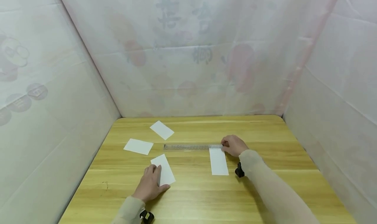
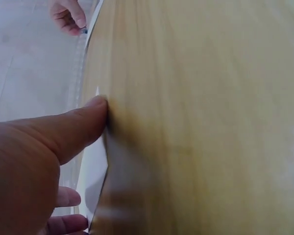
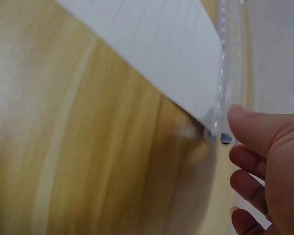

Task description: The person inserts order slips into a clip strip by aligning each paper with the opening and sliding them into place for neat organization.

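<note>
My left hand [image 1: 150, 181] is over a small white paper [image 1: 166, 171] at the front left of the table. Its thumb lies at the near right corner and the other fingers bend over the left side, holding the sheet. A clear plastic ruler [image 1: 188, 147] lies crosswise further back. Thumb and fingers of my right hand [image 1: 234, 145] pinch its right end, where a small dark mark [image 3: 226, 139] shows. Under that end, the ruler's edge meets the top of another white paper [image 1: 219, 162], which bears faint parallel lines in the right wrist view.
Two more white papers lie at the left, one sheet [image 1: 138, 146] beside the ruler's left end and one slip [image 1: 162, 130] behind it. The wooden table [image 1: 194, 204] is bounded by pale fabric walls [image 1: 182, 86] behind and at both sides.
</note>
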### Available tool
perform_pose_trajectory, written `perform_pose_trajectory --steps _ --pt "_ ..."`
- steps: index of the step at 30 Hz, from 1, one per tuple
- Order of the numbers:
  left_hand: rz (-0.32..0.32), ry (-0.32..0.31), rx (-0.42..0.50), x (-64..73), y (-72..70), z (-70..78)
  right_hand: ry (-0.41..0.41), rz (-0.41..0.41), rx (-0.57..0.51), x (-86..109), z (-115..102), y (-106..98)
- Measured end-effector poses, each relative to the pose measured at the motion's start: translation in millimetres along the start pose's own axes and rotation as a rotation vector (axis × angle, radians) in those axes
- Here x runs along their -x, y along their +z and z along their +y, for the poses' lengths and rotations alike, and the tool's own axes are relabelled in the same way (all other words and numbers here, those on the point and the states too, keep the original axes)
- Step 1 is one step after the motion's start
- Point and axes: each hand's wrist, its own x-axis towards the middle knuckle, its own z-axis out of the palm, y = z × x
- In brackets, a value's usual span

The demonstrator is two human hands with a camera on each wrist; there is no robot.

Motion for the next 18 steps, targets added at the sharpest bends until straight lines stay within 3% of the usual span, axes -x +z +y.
perform_pose_trajectory --steps 10,18 --pt "0.0 -0.01 0.038 -2.2 -2.2 0.0 -0.079 -0.065 0.16 -7.1 -27 -8" --pt "-0.002 -0.016 0.05 0.8 -5.1 4.1 -0.18 -0.081 0.251 -12.8 -31 -10"
